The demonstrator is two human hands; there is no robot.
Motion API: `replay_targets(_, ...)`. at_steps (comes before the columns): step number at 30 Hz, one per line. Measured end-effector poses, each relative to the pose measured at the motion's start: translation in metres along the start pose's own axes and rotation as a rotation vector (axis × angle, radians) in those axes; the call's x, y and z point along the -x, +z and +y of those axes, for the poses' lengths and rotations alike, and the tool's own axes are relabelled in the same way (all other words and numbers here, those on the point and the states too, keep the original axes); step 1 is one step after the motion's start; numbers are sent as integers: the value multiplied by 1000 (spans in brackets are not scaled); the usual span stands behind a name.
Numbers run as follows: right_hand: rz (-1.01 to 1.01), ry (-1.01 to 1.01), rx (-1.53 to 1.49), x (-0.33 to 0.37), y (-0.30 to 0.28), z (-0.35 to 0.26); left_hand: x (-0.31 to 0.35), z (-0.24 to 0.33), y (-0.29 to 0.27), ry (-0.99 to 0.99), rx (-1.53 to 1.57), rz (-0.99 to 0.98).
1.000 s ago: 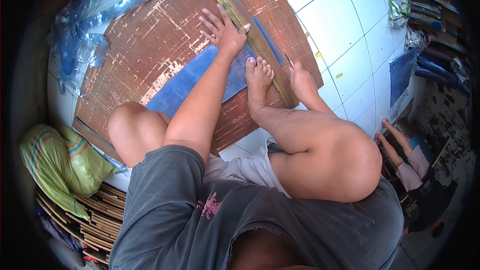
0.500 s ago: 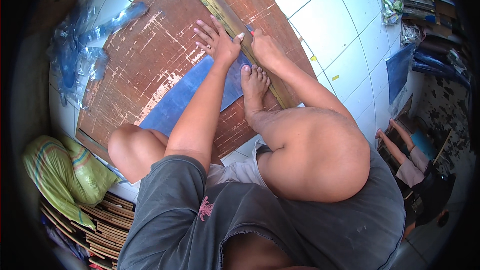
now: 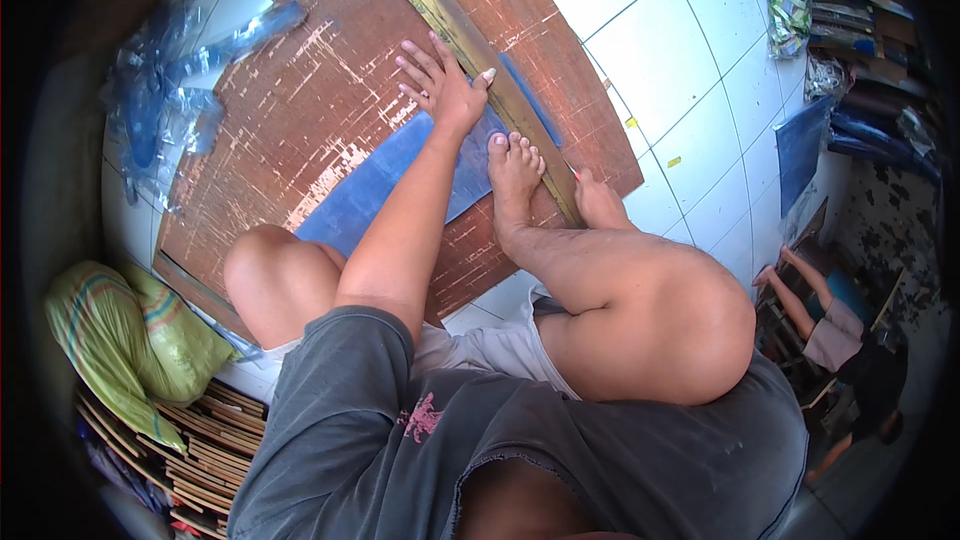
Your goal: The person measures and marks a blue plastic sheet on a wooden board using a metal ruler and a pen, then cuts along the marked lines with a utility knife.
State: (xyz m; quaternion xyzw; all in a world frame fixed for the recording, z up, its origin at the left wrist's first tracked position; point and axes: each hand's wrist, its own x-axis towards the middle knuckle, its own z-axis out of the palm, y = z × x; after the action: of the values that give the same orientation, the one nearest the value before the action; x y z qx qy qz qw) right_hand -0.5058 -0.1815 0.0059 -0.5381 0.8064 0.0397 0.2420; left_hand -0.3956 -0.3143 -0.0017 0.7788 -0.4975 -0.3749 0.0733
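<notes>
fingers (image 3: 421,57) of the left hand (image 3: 456,100) are spread wide over the scored brown board (image 3: 270,110), with the thumb resting on a long yellowish straightedge (image 3: 428,2). on my feed, the right hand (image 3: 600,205) is curled around a slim red-ended tool (image 3: 577,177), just beside the lower end of the straightedge; most of that tool is hidden from me. the blue plastic sheet (image 3: 370,195) lies on the board, below the left wrist, and reaches toward the straightedge, where a bare foot (image 3: 515,165) is planted at its right end. i see a narrow blue strip (image 3: 530,98) along the other side. as for containers, a bulging yellow-green woven sack (image 3: 185,345) sits at lower left by a stack of brown slats (image 3: 215,450); i can't make out what fills it. at upper right, a clear plastic bag (image 3: 790,15) holds small green and yellow pieces. crumpled plastic scraps (image 3: 145,130) lie heaped at the left.
</notes>
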Motion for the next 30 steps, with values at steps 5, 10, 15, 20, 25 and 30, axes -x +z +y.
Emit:
replay_targets(5,108,-13,29,-3,8,-3,2,3,-6,-22,-1,-51)
replay_targets(10,-422,-141,-126,-95,-119,-32,0,-19,-25,-68,-11,-24)
replay_targets(15,-261,-379,58,-129,-111,-54,0,7,-6,-22,6,-41)
replay_targets(20,-325,-351,106,-118,-114,-54,-2,4,-7,-29,8,-34)
replay_targets(25,-396,-326,29,-114,-102,-16,-1,1,-10,-25,21,-33)
replay_targets(30,24,62,56,-13,13,22,1,18,5,12,23,-42)
